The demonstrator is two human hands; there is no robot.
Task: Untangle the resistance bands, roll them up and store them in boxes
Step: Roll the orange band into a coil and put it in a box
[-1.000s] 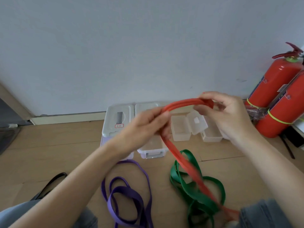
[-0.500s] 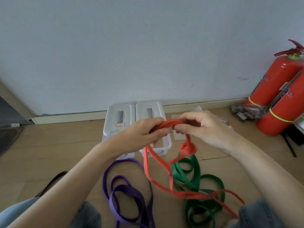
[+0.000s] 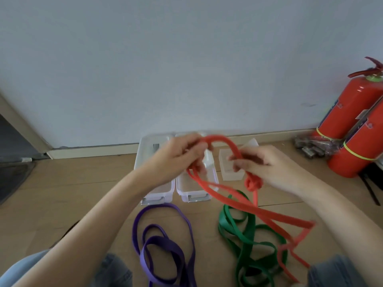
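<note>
Both hands hold the red band [image 3: 238, 201] up over the floor. The left hand [image 3: 176, 160] grips one end of its loop, and the right hand [image 3: 263, 168] grips the other, just above a knot [image 3: 253, 183]. The purple band [image 3: 163, 243] and green band [image 3: 248, 241] lie on the wooden floor [image 3: 72, 193] near two clear boxes [image 3: 194, 193].

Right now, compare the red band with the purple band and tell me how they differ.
The red band is held up by both hands, left hand and right hand; the purple band lies untouched on the floor. The red band has a tight knot under the right hand; the purple band is only loosely coiled. Both are flat, unrolled loops, not boxed.
</note>
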